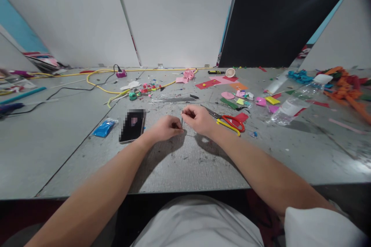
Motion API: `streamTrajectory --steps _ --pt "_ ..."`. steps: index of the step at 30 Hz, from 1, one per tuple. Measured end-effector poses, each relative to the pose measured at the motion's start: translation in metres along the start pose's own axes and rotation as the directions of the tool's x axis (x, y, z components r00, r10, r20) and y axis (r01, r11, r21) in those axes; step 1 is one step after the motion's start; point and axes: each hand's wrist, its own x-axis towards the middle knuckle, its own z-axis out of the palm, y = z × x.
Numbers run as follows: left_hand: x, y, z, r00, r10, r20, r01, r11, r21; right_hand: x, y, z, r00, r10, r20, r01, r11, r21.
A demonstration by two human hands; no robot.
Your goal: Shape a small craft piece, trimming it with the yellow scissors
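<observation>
Thin strip (182, 122), 1: near centre of bench (185, 173), pinched between left hand (168, 128) and right hand (198, 119), likely for steadiness. Scissors (229, 116), 1 pair: right, handles towards the person, seemingly for easy reach.

Thin item (182, 120) between left hand (171, 127) and right hand (197, 117): too small to identify. Fingertips partly hidden. Phone (132, 125) screen pixelated, unreadable. Bottle (301, 100) label illegible. Both forearms and white shirt (197, 224) cut off by edges.
</observation>
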Motion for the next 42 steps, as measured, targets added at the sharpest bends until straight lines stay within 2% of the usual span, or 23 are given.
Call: streamTrajectory --steps 6,10,14,22,28,31,35,39,42 --pt "-0.003 0.004 -0.003 0.998 0.040 0.038 -0.041 0.999 0.031 -0.001 -0.004 -0.001 1.000 -0.007 0.006 0.007 1.000 -0.020" --pt "-0.005 0.017 -0.010 0.994 0.088 -0.067 -0.091 0.995 -0.049 -0.002 0.001 0.001 1.000 -0.018 0.018 0.018 1.000 0.006" --pt "-0.007 0.025 -0.015 0.986 0.083 -0.142 -0.103 0.985 -0.139 -0.002 0.007 0.003 0.999 -0.052 0.008 0.052 0.999 0.013" --pt "-0.004 0.015 -0.013 0.996 0.056 -0.072 -0.065 0.991 -0.119 -0.002 0.000 0.001 0.996 -0.086 0.012 0.087 0.995 -0.055" --pt "-0.003 0.009 -0.012 0.994 0.068 -0.081 -0.080 0.985 -0.156 -0.001 -0.001 -0.003 0.994 -0.107 0.005 0.107 0.991 -0.077" --pt "-0.002 0.010 -0.011 0.996 0.058 -0.073 -0.069 0.982 -0.173 0.000 -0.002 -0.009 0.991 -0.122 -0.048 0.119 0.991 -0.061" --pt "-0.003 0.012 -0.010 0.996 0.037 -0.082 -0.051 0.983 -0.176 0.013 0.002 -0.022 0.979 -0.083 -0.188 0.074 0.996 -0.052" --pt "-0.004 0.013 -0.009 0.996 0.037 -0.080 -0.051 0.983 -0.178 0.049 0.015 -0.029 0.976 -0.045 -0.215 -0.007 0.972 -0.234" --pt "-0.004 0.012 -0.008 0.996 0.044 -0.078 -0.058 0.979 -0.196 0.081 0.025 -0.027 0.993 0.088 -0.084 -0.119 0.858 -0.500"
